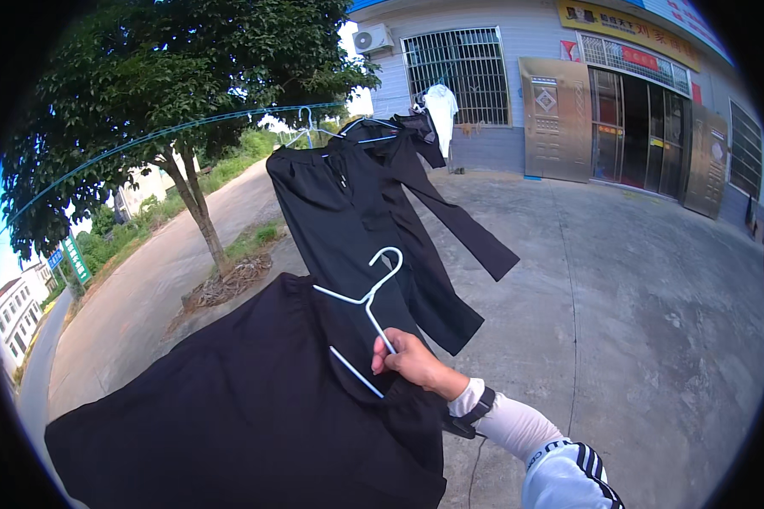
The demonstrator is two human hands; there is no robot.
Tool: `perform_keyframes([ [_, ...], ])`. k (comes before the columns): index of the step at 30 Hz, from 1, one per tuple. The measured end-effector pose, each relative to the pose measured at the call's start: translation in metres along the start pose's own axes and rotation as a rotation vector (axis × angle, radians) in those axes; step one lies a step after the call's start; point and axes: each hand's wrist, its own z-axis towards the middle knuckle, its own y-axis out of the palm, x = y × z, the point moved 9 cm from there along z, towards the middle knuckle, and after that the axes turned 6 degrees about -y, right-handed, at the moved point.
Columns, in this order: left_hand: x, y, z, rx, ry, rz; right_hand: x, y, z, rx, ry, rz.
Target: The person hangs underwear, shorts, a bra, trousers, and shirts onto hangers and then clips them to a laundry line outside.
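Observation:
My right hand (412,360) reaches in from the lower right, closed round one arm of a white clothes hanger (370,299). The hanger's hook points up. A wide black garment (246,399) with a gathered waist hangs from it and spreads across the lower left; whether it is trousers or a skirt I cannot tell. The hanger's lower bar shows in the waist opening. Just beyond, black trousers (335,204) hang by the waist from another hanger (309,127) on the line. My left hand is not in view.
A blue clothesline (187,124) runs from the left toward the back. More dark clothes (454,219) and a white garment (441,114) hang farther along. A tree (187,195) stands at the left. Behind the concrete yard (637,314) is a building with metal doors (557,119).

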Motion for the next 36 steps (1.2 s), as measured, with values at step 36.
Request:
perform_keyframes([
  [36,0.311,0.409,0.506,-0.559,-0.045,0.079,-0.125,-0.669,0.165,0.333,0.087,-0.874],
])
